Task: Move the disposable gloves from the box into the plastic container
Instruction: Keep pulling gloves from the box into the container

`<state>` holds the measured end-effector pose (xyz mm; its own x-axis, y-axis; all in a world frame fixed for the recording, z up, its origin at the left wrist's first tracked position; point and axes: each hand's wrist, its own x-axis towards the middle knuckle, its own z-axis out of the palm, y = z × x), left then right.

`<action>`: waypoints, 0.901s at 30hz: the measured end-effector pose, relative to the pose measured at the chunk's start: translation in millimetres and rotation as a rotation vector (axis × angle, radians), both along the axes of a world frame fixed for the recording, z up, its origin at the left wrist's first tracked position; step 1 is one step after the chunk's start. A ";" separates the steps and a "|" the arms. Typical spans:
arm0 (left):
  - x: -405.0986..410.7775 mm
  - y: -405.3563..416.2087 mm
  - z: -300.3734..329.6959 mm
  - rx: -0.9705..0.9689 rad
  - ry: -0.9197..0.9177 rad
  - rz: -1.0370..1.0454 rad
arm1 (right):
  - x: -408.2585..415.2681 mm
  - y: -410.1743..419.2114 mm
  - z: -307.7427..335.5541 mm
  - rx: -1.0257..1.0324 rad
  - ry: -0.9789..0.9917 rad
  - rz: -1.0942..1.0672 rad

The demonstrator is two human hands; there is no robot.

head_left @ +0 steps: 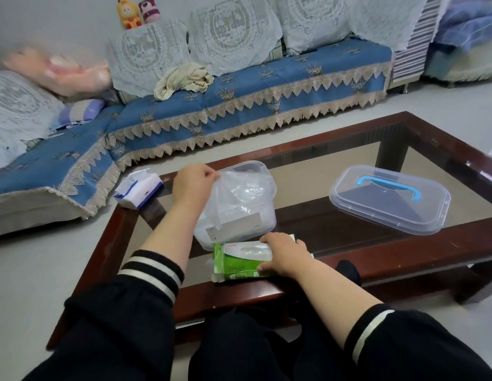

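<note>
Two hands: left hand (194,182) pinches glove (234,193) over container (269,215) rim

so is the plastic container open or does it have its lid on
Open. The lid with the blue handle lies apart on the table to the right, and the left hand holds a glove over the plastic container.

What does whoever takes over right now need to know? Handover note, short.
Left hand: pinches a clear disposable glove over the open plastic container.
Right hand: grips the green glove box at the coffee table's near edge.
Lid with blue handle: off, lying right of the container.
Done: some gloves are in the container.
Left: drop this glove; box contents can't be seen, so check it.
</note>
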<state>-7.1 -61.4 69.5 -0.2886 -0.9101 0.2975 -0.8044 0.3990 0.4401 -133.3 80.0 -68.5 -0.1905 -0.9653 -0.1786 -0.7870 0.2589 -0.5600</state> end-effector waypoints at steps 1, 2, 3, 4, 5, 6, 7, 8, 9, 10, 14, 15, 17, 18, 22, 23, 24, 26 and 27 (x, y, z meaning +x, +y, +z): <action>-2.7 -4.8 -9.1 0.031 -0.070 0.025 | -0.1 -0.1 -0.3 -0.001 -0.003 -0.002; -5.2 -11.6 -18.0 0.070 -0.133 0.048 | -0.3 -0.5 -0.3 -0.003 -0.002 -0.002; -7.6 -16.8 -25.1 0.113 -0.192 0.072 | -0.2 0.0 -0.3 -0.001 -0.001 0.000; -10.4 -20.5 -30.0 0.156 -0.245 0.093 | -0.6 -0.5 -0.8 0.000 0.000 0.003; -12.1 -22.3 -33.4 0.198 -0.301 0.111 | -0.6 0.1 -0.3 -0.002 0.002 0.006; -15.6 -23.7 -36.0 0.236 -0.369 0.115 | -1.1 -0.7 -1.1 0.000 0.002 0.008; -18.8 -24.0 -37.0 0.280 -0.442 0.101 | -1.2 -0.7 -0.9 0.000 0.002 0.010; -23.0 -23.0 -37.3 0.326 -0.518 0.072 | -1.3 -0.7 -0.8 0.000 0.001 0.012; -27.6 -20.5 -36.5 0.374 -0.586 0.038 | -1.8 -1.0 -1.3 0.001 0.000 0.013; -31.7 -16.8 -34.4 0.417 -0.633 0.010 | -1.9 -1.0 -1.7 0.002 0.000 0.015; -31.4 -17.2 -24.2 0.449 -0.587 0.016 | -1.7 0.0 -1.9 -0.005 -0.002 0.017; -29.0 -18.5 -19.4 0.414 -0.561 0.032 | -2.0 -0.3 -1.5 -0.007 0.003 0.018; -23.5 -22.1 -11.5 0.323 -0.541 0.064 | -2.1 0.5 -0.2 -0.007 0.013 0.023; -21.2 -22.8 -8.2 0.258 -0.560 0.078 | -2.1 1.0 0.4 -0.008 0.014 0.024; -10.9 -18.4 -0.5 0.018 -0.610 0.091 | -2.0 2.2 2.8 -0.011 0.016 0.020; -8.3 -18.2 -1.5 -0.006 -0.570 0.071 | -1.6 2.3 2.7 -0.011 0.015 0.018; -5.3 -18.1 -3.2 -0.015 -0.518 0.044 | -0.8 2.5 3.1 -0.012 0.018 0.018; -0.8 -19.1 -10.3 0.012 -0.427 -0.027 | -0.3 2.3 3.2 -0.011 0.025 0.018; 1.2 -18.8 -13.7 0.042 -0.403 -0.068 | 0.1 2.3 3.5 -0.010 0.026 0.015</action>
